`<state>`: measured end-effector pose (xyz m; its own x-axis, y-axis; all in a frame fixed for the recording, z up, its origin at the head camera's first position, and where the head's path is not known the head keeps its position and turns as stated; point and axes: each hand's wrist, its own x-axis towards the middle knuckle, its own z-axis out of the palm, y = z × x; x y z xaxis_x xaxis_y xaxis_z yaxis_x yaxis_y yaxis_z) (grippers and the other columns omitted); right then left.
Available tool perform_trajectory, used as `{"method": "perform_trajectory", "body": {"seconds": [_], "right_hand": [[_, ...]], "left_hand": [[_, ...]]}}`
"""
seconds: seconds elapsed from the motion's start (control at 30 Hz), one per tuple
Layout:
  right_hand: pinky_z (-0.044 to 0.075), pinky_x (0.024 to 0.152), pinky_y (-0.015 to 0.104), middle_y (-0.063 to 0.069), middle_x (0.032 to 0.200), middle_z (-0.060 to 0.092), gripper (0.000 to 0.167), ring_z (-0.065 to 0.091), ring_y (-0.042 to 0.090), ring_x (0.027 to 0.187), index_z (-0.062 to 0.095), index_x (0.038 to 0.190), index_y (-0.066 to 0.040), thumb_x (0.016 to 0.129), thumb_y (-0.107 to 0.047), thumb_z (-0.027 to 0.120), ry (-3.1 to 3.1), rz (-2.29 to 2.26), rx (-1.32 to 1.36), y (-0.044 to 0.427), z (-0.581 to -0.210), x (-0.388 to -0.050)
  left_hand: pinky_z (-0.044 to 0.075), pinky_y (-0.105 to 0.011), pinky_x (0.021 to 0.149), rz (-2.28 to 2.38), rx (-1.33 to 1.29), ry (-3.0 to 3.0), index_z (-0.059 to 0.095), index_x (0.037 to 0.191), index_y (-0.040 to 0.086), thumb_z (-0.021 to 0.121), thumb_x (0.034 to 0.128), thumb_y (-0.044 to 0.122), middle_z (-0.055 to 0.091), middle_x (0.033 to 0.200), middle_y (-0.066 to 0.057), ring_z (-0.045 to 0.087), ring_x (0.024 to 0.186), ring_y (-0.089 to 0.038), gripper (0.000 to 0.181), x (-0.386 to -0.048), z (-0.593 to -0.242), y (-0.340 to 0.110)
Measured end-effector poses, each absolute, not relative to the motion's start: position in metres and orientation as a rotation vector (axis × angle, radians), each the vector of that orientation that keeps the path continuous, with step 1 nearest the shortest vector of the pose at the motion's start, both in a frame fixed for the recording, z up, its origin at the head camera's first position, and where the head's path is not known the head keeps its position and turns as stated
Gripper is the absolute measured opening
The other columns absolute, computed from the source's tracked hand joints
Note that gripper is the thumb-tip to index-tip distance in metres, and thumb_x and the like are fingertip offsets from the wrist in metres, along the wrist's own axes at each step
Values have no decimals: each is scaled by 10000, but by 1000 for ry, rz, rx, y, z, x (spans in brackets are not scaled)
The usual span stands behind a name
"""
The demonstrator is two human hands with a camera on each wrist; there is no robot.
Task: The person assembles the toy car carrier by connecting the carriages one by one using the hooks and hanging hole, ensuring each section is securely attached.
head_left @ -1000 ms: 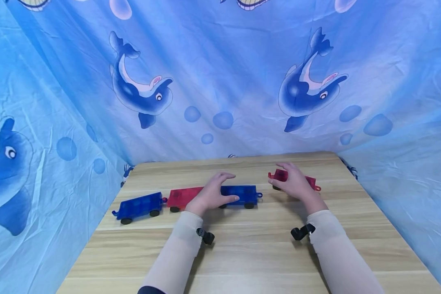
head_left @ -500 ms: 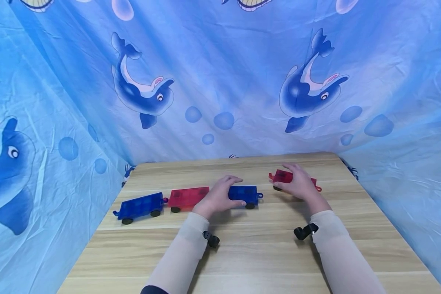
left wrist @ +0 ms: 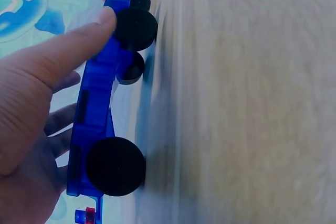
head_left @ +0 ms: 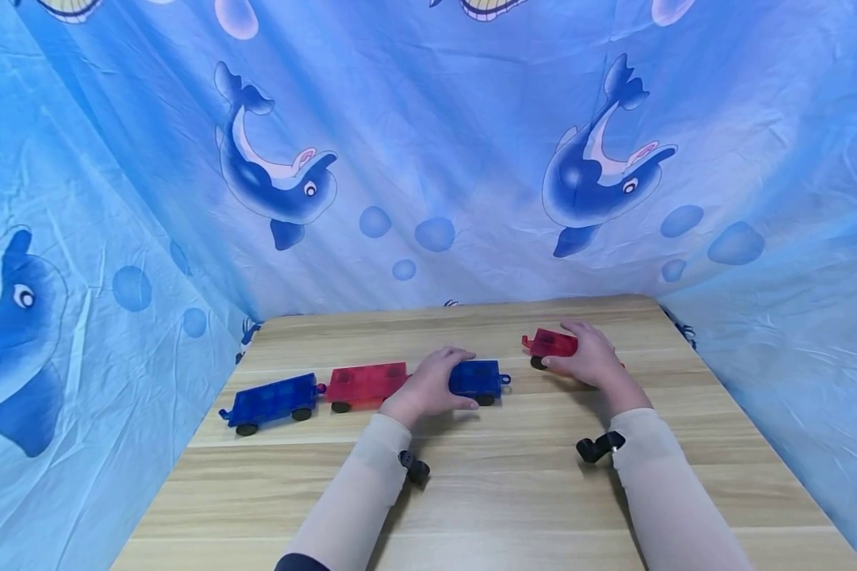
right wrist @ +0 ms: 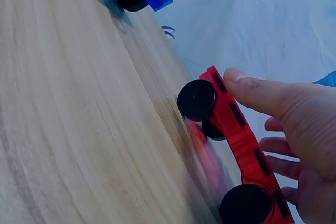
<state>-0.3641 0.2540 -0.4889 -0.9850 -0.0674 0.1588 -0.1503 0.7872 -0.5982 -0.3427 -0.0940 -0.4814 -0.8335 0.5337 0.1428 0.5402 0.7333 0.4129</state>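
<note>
A blue toy train car (head_left: pixel 480 377) with black wheels stands on the table in the head view. My left hand (head_left: pixel 428 387) spans its left half and grips it, thumb on the near side and fingers along the far side. In the left wrist view the thumb lies against the blue car's side (left wrist: pixel 94 124). Farther right, my right hand (head_left: pixel 594 357) holds a red toy train car (head_left: pixel 551 343) across its width, covering its right part. The right wrist view has the thumb at the red car's edge (right wrist: pixel 244 145), fingertips behind. A gap separates the two cars.
A red car (head_left: pixel 364 382) and another blue car (head_left: pixel 271 400) line up left of the held blue one, joined by hook and ring. All stand on a wooden table (head_left: pixel 500 492). A blue dolphin-print curtain (head_left: pixel 436 159) hangs behind and at both sides.
Both hands have slid rightward along their cars, the left toward the blue car's ring end, the right away from the red car's hook. The cars stay in place.
</note>
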Motion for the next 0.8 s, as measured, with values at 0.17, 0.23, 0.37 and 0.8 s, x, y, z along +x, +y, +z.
{"method": "perform_trajectory", "body": {"seconds": [0.17, 0.23, 0.37, 0.8], "right_hand": [[365, 1108, 694, 308, 1572, 395, 978, 395, 525, 1387, 411, 1585, -17, 837, -450, 871, -2868, 1004, 176, 257, -490, -364], [376, 1111, 677, 316, 1561, 403, 963, 407, 520, 1378, 408, 1585, -9, 849, -429, 864, -2881, 1012, 174, 258, -490, -363], [388, 1114, 654, 326, 1537, 426, 949, 427, 512, 1370, 399, 1587, 8, 865, -404, 858, -2912, 1004, 156, 259, -489, -362], [418, 1089, 648, 341, 1488, 459, 904, 472, 504, 1311, 441, 1549, 31, 858, -362, 870, -2943, 1011, 124, 262, -490, -362]], "left_hand": [[429, -524, 1142, -671, -886, -2938, 500, 1559, 269, 918, 784, 499, 510, 1530, -19, 449, 1427, -277, 909, -341, -483, -93], [421, -514, 1151, -654, -887, -2944, 502, 1560, 262, 908, 803, 484, 517, 1525, -21, 448, 1428, -272, 888, -340, -483, -92], [402, -501, 1167, -637, -881, -2954, 522, 1549, 250, 890, 836, 446, 532, 1511, -15, 447, 1429, -268, 826, -340, -483, -92], [359, -577, 1181, -715, -883, -2946, 535, 1542, 256, 868, 871, 395, 518, 1516, -30, 360, 1496, -377, 762, -341, -485, -92]]}}
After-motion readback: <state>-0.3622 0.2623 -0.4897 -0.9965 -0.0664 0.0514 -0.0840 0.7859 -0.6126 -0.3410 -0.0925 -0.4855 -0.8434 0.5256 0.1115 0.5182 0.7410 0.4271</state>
